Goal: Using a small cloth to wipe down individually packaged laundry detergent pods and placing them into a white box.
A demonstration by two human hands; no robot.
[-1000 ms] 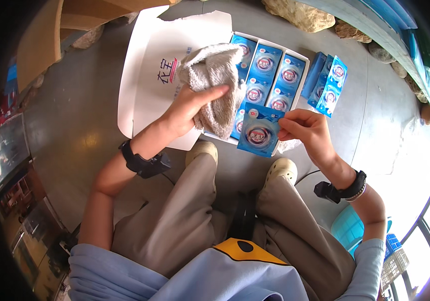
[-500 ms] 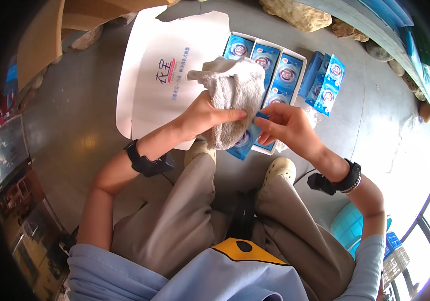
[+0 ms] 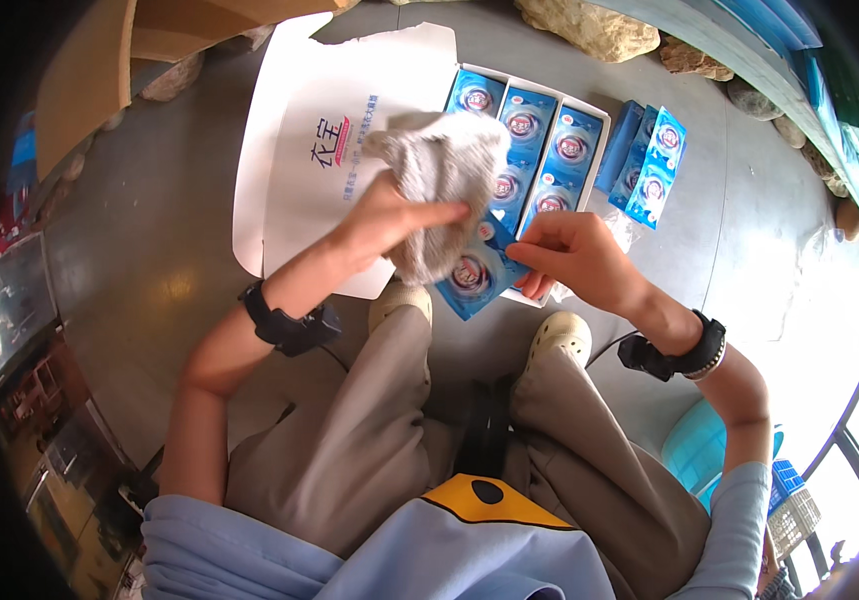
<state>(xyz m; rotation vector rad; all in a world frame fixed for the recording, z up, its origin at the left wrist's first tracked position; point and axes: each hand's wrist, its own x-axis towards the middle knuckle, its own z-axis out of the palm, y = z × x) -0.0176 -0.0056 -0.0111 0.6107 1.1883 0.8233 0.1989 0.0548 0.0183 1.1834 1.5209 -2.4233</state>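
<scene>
A crumpled grey cloth (image 3: 444, 165) is gripped in my left hand (image 3: 381, 222), its thumb lying across the front. My right hand (image 3: 584, 258) pinches the right edge of a blue sachet (image 3: 473, 276) between thumb and fingers. The sachet hangs tilted just below and right of the cloth, whose lower edge overlaps its left part. Behind both hands stands an open white carton (image 3: 601, 152) with several blue sachets (image 3: 571, 148) in divided rows. Its white lid (image 3: 284, 190) is folded out to the left, partly hidden by the cloth and my left hand.
Right of the carton, more blue sachets (image 3: 654, 165) lie on the grey floor (image 3: 169, 200), beside crumpled clear plastic (image 3: 621, 230). Large stones (image 3: 589, 28) line the far edge. A brown cardboard box (image 3: 79, 60) is at upper left, and a turquoise tub (image 3: 694, 445) sits by my right arm.
My left hand has drawn the cloth leftward and slightly up, so more of the blue sachet shows. My right hand keeps its pinch, almost in the same place.
</scene>
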